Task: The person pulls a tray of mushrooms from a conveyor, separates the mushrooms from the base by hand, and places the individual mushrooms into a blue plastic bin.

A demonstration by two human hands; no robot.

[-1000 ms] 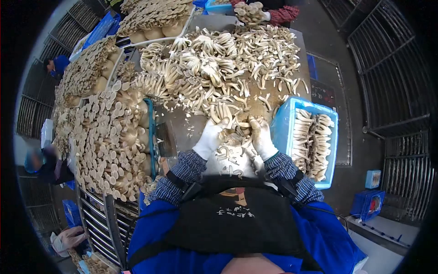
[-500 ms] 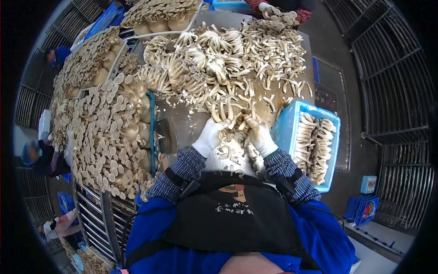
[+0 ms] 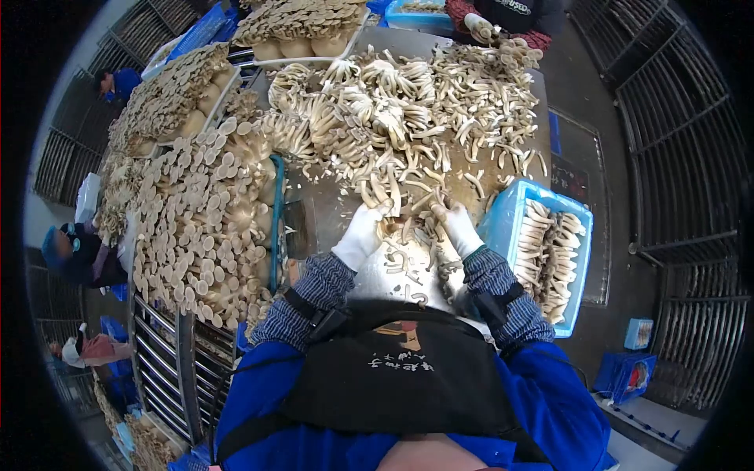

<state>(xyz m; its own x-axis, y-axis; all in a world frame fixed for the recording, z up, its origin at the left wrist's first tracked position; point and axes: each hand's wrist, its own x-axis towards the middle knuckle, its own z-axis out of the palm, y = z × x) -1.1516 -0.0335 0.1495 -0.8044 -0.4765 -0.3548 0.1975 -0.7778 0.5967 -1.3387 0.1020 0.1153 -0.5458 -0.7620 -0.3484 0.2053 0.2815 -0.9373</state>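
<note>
My gloved left hand [image 3: 364, 233] is closed around the lower part of a few mushroom stems [image 3: 382, 190], which point away from me. Just to its right, my gloved right hand [image 3: 459, 228] has its thumb and fingers pinched together at a mushroom stem; the grip itself is partly hidden. Below both hands, loose mushroom pieces [image 3: 399, 259] lie on a pale surface by my black apron [image 3: 400, 377]. Beyond them spreads a big heap of separated mushrooms [image 3: 393, 102]. At right, a light-blue box [image 3: 496, 224] holds mushrooms laid in two rows [image 3: 559, 267].
Mushroom clusters [image 3: 200, 228] fill a teal-edged crate [image 3: 277, 228] at left, with more trays of clusters [image 3: 306, 20] behind. A person's hand [image 3: 479, 27] works at the table's far edge. Metal racks [image 3: 675, 141] stand at right.
The camera view has shifted, so the table and boxes appear farther right. My hands are slightly farther apart, and the left one still holds mushroom stems.
</note>
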